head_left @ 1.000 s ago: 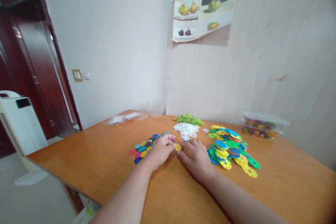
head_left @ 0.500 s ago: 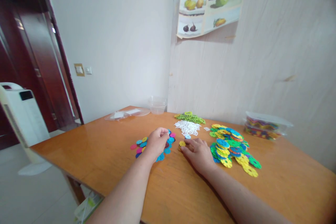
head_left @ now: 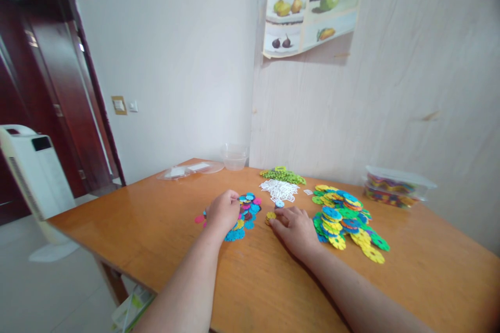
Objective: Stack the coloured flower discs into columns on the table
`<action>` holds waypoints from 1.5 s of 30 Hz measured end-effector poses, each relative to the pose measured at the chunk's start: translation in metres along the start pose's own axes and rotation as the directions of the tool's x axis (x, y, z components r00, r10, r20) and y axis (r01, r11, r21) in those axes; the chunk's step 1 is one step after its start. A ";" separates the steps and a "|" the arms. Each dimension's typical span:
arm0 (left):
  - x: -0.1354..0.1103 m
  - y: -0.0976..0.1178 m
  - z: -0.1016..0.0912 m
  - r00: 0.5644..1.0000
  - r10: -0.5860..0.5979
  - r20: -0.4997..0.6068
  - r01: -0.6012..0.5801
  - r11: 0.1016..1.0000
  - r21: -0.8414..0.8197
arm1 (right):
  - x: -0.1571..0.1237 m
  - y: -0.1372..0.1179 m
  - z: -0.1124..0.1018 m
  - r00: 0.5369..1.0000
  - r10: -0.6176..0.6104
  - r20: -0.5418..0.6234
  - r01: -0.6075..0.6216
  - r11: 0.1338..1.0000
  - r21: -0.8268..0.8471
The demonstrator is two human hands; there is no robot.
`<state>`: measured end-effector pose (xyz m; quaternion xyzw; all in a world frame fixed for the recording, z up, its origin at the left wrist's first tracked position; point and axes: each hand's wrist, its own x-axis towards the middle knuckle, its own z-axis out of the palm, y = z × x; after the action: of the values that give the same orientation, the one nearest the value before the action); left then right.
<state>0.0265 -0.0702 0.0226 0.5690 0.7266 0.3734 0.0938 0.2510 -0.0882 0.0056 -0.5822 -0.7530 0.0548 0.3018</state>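
Note:
Over a pile of small coloured plastic discs [head_left: 250, 210], pink, blue, yellow and maroon, hangs my left hand [head_left: 222, 213]. Its thumb and forefinger are pinched together, and whatever lies between them is too small or hidden to name. My right hand [head_left: 295, 229] rests on the table with its fingers spread and curved. Its fingertips are beside a short stack of yellow discs [head_left: 271, 215] and a stack topped by a light blue disc [head_left: 279, 204]. I cannot tell whether they touch the stacks.
Larger toothed discs [head_left: 347, 218] are heaped right of my right hand. Behind lie white pieces [head_left: 279, 190] and a green pile [head_left: 283, 175]. A clear tub [head_left: 234, 157], plastic lids [head_left: 191, 168] and a filled clear box [head_left: 396, 187] stand toward the wooden table's [head_left: 156, 218] back.
My left hand has moved a little left over the small discs, uncovering more of the pile's right side. My right hand has stayed almost still beside the stacks.

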 end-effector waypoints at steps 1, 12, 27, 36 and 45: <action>-0.002 0.001 -0.001 1.000 0.019 0.019 -0.020 0.997 0.070 | 0.000 0.000 0.000 1.000 0.001 -0.002 -0.001 1.000 0.003; -0.016 0.011 -0.005 0.976 0.182 0.119 -0.214 0.895 0.391 | -0.001 0.000 0.000 1.000 -0.001 -0.022 0.001 1.000 0.010; -0.018 0.015 -0.005 0.973 0.193 0.130 -0.231 0.863 0.449 | -0.001 -0.002 0.001 1.000 -0.005 -0.031 0.006 1.000 0.023; -0.016 0.011 -0.004 0.963 0.253 0.097 -0.270 0.859 0.435 | -0.002 -0.003 -0.001 1.000 -0.008 -0.028 0.010 0.999 0.050; -0.019 0.018 -0.010 0.961 0.266 0.080 -0.274 0.864 0.423 | -0.001 -0.003 0.000 1.000 -0.012 -0.027 0.013 0.999 0.036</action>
<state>0.0409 -0.0901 0.0356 0.6752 0.7032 0.2079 -0.0803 0.2483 -0.0905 0.0066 -0.5728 -0.7512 0.0587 0.3226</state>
